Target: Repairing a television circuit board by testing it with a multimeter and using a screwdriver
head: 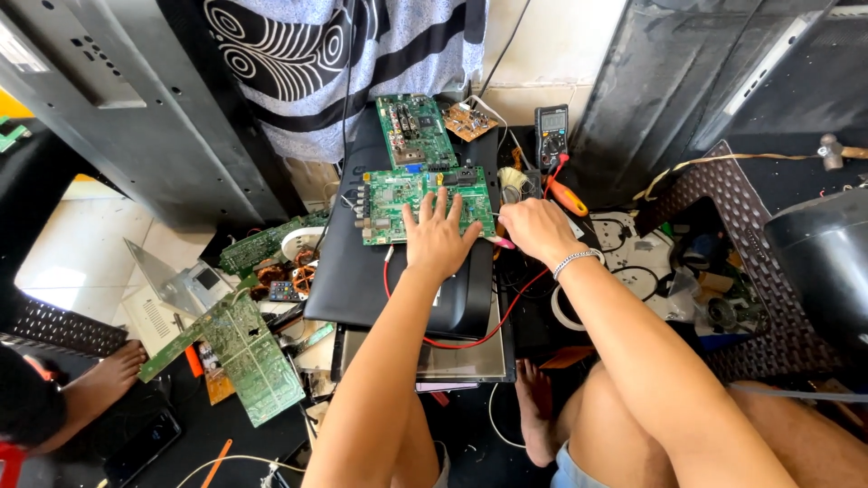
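Left hand (438,237) presses 1 of 2 green boards (425,204).

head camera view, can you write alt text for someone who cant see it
Seen from above, a person's left hand presses flat on a green circuit board lying on a black panel, while the right hand grips a pink-handled tool at the board's edge. A second green board, a multimeter and a red wire lie nearby amid scattered electronics.
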